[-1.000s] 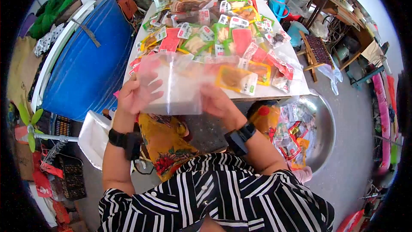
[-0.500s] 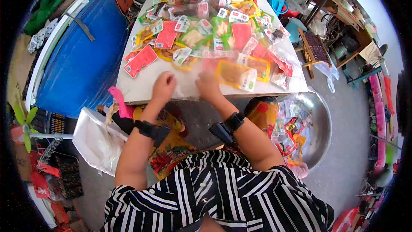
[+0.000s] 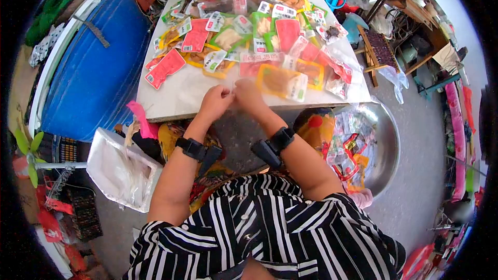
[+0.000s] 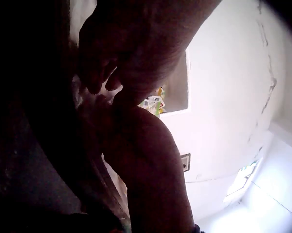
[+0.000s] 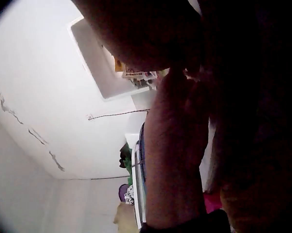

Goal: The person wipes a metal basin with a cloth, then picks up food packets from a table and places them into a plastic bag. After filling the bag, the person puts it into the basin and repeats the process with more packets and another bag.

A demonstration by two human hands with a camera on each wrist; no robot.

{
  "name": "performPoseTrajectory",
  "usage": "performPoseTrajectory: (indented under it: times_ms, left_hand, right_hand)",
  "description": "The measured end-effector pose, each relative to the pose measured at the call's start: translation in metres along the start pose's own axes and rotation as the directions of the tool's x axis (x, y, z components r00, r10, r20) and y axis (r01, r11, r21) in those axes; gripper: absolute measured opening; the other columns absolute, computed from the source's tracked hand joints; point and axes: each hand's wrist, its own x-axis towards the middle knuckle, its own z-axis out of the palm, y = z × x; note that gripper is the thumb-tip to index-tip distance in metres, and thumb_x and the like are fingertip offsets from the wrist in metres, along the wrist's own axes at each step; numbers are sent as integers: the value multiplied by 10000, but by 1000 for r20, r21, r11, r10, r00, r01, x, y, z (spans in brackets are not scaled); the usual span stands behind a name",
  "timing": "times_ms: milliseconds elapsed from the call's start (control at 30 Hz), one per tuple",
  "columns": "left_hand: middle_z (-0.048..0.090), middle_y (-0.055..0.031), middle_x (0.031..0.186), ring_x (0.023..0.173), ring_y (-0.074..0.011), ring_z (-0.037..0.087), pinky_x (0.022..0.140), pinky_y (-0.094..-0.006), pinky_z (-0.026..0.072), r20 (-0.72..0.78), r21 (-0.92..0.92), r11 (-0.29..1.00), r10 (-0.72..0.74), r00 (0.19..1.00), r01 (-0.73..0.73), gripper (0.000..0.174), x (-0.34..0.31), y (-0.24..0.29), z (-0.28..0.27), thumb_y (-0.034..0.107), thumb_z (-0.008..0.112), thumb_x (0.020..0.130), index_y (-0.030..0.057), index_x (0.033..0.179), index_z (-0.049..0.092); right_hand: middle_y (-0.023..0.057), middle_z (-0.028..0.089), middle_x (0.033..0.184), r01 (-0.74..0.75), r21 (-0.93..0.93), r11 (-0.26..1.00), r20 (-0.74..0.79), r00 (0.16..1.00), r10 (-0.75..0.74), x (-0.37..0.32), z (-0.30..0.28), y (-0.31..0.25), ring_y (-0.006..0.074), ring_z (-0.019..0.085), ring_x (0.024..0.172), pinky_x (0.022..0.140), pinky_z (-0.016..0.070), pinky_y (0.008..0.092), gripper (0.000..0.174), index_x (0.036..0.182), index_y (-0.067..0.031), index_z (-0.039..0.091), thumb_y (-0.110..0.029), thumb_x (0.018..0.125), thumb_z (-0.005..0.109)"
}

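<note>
Both hands meet at the front edge of the white table [image 3: 181, 96]. My left hand [image 3: 215, 101] has its fingers curled in, with the fingertips close to the other hand. My right hand [image 3: 249, 96], a little blurred, is curled too. Between them they pinch the edge of a clear plastic bag [image 4: 80, 99], which is see-through and barely shows against the table. Just right of the hands lies a yellow-edged food packet [image 3: 280, 82]. A red packet [image 3: 165, 68] lies to the left. Both wrist views are dark, showing the fingertips close together.
Many sealed food packets [image 3: 226, 38] cover the back of the table. A metal basin [image 3: 390, 140] holding more packets stands on the right. On the left are a white foam box [image 3: 101, 173] and a large blue tub [image 3: 96, 67].
A second ago the clear bag was held up, spread between the hands, with the left fingers apart. Since then the hands have come down and together at the table edge, fingers curled.
</note>
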Motion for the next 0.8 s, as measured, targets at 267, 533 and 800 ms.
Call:
performPoseTrajectory:
  times_ms: [267,533,800]
  left_hand:
    - [513,-161,705,704,-297,486,624,-355,394,8,100,994,46,999,-47,194,1,1,2,185,542,651,-4,674,512]
    - [512,-146,655,648,-279,494,594,-344,394,-43,131,991,23,999,-17,141,-2,7,0,140,501,647,1,629,506]
    - [517,-90,573,509,-177,476,497,-280,387,-46,-327,927,-212,976,186,144,-4,-2,-4,143,481,674,9,625,484]
  right_hand:
    - [186,549,796,26,-10,1000,-15,1000,-26,2,6,9,279,543,730,627,427,324,255,870,15,514,-109,648,496]
    - [181,559,698,-126,159,979,-24,991,131,0,-22,-26,261,555,617,547,434,326,272,901,16,493,-73,644,474]
    - [237,537,786,-527,408,746,101,838,537,1,-49,-73,334,533,746,634,419,362,292,944,6,469,-52,659,442]
